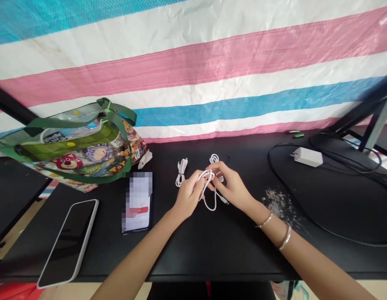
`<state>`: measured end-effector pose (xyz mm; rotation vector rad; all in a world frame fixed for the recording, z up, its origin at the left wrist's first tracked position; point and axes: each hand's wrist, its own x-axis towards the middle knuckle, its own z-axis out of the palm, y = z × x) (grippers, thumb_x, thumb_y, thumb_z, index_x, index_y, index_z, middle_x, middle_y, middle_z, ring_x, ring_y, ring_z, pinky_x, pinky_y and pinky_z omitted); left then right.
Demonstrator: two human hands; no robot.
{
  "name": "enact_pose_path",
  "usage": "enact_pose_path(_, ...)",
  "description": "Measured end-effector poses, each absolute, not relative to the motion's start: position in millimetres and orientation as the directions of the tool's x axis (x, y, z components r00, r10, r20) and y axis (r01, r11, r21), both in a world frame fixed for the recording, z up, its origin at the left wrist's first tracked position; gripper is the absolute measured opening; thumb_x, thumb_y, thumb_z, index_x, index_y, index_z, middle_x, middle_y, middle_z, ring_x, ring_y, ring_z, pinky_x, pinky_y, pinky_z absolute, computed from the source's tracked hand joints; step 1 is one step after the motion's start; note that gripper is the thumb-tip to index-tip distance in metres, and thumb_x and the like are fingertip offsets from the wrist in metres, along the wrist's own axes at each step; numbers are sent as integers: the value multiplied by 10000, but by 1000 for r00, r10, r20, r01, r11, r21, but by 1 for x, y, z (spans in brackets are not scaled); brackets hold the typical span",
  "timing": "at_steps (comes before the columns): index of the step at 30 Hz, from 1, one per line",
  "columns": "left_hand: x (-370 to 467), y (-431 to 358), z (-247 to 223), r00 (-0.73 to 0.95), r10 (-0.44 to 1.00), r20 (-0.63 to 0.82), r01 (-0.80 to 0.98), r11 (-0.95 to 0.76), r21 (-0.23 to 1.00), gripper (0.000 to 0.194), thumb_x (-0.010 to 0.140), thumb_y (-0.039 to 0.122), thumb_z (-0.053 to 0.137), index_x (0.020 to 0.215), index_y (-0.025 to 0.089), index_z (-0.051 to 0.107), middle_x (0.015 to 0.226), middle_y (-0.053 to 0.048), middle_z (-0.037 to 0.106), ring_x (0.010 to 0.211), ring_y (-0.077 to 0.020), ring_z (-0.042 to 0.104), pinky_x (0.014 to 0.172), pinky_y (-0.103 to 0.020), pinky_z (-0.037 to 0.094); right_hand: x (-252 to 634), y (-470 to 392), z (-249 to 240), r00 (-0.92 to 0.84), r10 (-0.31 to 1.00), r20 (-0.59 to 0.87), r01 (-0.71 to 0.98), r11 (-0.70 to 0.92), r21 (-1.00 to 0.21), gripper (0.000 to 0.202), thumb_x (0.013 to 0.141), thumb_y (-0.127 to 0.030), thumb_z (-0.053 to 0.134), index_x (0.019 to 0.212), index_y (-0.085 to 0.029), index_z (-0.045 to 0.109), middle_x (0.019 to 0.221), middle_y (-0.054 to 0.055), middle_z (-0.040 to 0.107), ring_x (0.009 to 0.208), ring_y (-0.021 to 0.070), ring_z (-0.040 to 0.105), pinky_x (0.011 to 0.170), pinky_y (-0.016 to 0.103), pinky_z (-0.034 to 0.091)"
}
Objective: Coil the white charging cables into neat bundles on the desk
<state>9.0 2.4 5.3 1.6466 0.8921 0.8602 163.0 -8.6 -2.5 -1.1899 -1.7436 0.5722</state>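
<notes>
A white charging cable (215, 204) is looped between my two hands above the black table. My left hand (188, 193) is closed round its coils. With thumb and fingers, my right hand (232, 183) pinches the cable at the right side of the loop. One loop and a plug end hang below the hands. Behind my left hand lies a bundled white cable (181, 171) with a dark tie round its middle. Another coiled white cable (214, 158) lies just beyond my right hand, which partly covers it.
At left stand a green-handled cartoon bag (96, 154), a phone with a lit screen (137, 204) and a white-edged phone with a dark screen (70, 241). On the right are a white power adapter (308, 157), a long black cord (287, 187) and pale flaked marks (279, 206) on the table (243, 254).
</notes>
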Motion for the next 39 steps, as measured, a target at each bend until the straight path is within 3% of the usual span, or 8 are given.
enact_pose_path(4,9,3,6,455,883,117,122,-192,974,341,886,473,425,914,188,610,568,21,560,444,-108,485,482,-226,397,162,-10,-1,-170,905,391,449,424,-786,149,785,-136,461,896,-225,505,751,2,656,664,151,624,664,292,504)
enact_pose_path(10,10,4,6,437,889,132,32,-163,986,440,860,588,416,870,186,593,679,-16,617,509,-120,537,553,-252,439,163,-10,6,-172,891,419,398,452,-798,47,803,-234,512,821,-220,472,778,12,626,655,137,598,607,256,480)
enact_pose_path(14,11,6,4,409,903,132,15,-152,988,473,836,628,430,876,184,587,663,-17,606,527,-132,550,571,-264,449,162,-10,6,-168,900,403,400,436,-806,88,832,-269,491,770,-222,452,704,-3,589,620,129,578,605,250,476)
enact_pose_path(30,5,17,6,202,976,81,-49,-73,996,208,792,391,537,826,191,580,660,9,607,641,-142,609,582,-239,466,161,-12,4,-157,842,516,502,518,-693,74,827,-182,487,766,-222,481,695,-5,600,618,125,578,603,229,484)
enact_pose_path(39,5,17,10,150,976,155,-36,-152,988,225,758,394,544,710,176,579,633,7,569,623,-128,563,572,-227,456,161,-12,3,-175,860,479,498,497,-711,58,832,-196,473,803,-209,523,686,2,625,606,126,600,596,226,480)
